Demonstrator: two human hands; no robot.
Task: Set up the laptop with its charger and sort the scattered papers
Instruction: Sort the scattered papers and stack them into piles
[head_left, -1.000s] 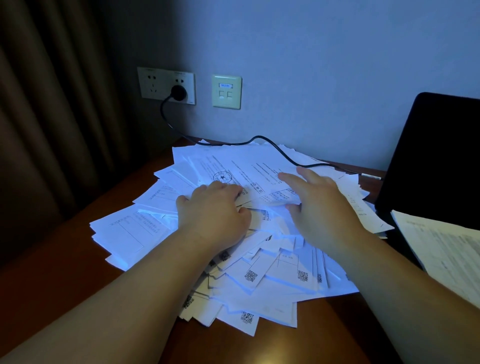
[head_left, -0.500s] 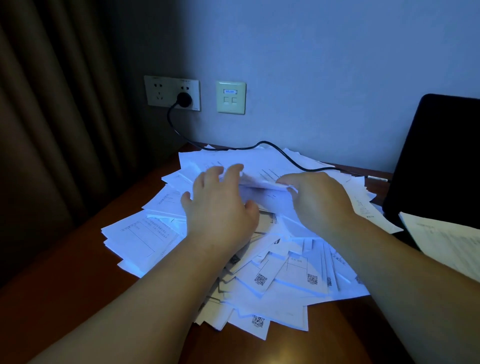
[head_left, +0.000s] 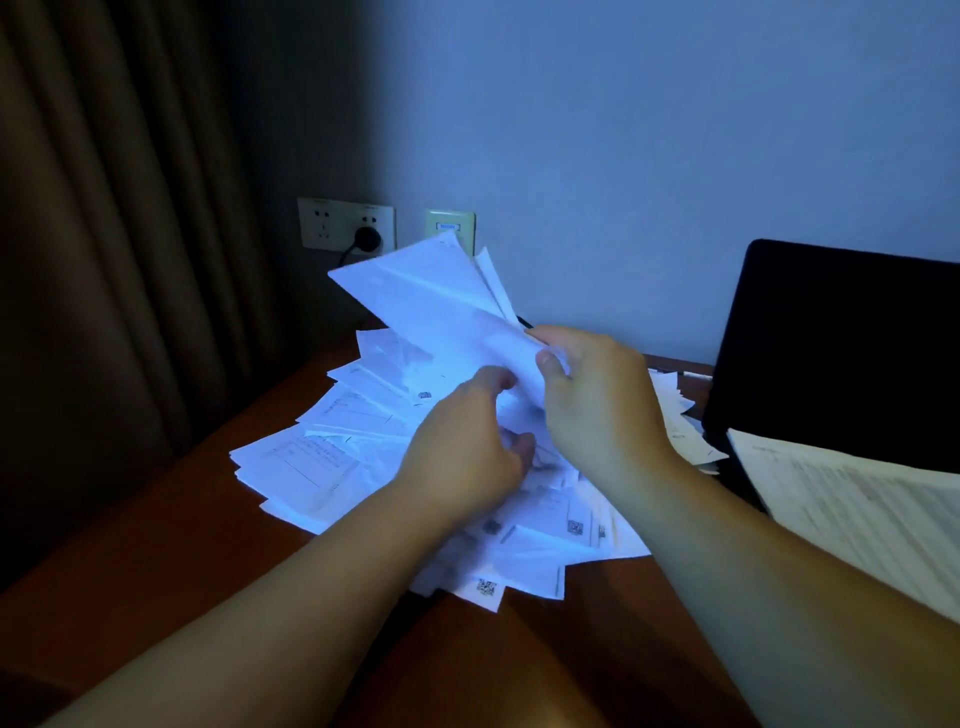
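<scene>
A heap of scattered white papers (head_left: 322, 467) covers the middle of the brown wooden desk (head_left: 156, 545). My right hand (head_left: 597, 410) pinches a few sheets (head_left: 436, 306) and holds them tilted up above the heap. My left hand (head_left: 467, 447) sits just below, its fingers curled against the lower edge of those sheets; whether it grips them is unclear. The open black laptop (head_left: 841, 348) stands at the right. The black charger plug (head_left: 368, 238) sits in the wall socket; the raised sheets hide its cable.
A separate stack of printed pages (head_left: 852, 509) lies on the laptop's base at the right. A second wall plate (head_left: 450, 228) is beside the socket. Brown curtains (head_left: 104, 260) hang at the left. Bare desk shows at the left and front.
My right hand has lifted a few sheets off the heap and tilted them up. My left hand moved right and closed in under them. The camera view shifted down.
</scene>
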